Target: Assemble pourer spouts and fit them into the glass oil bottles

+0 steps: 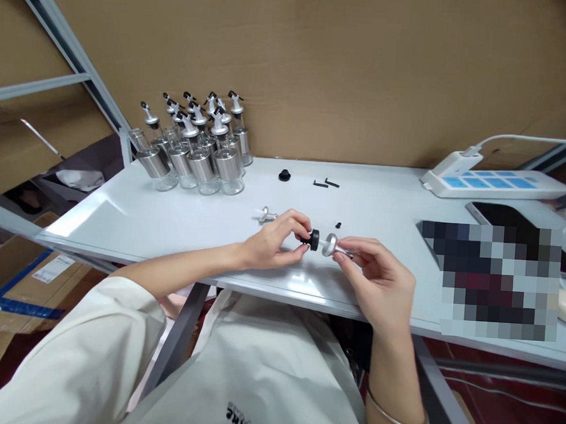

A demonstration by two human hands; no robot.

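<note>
Left hand (282, 241) pinches black stopper (314, 240); right hand (382, 275) — silver spout (330, 245).

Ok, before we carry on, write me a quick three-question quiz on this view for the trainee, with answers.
1. Open question: what does the left grip hold?
2. True or false: the power strip lies to the right of the bottles in the picture.
3. Fill the gap: the right grip holds a ____-coloured spout fitting.

Key:
1. A round black piece.
2. True.
3. Silver.
</note>
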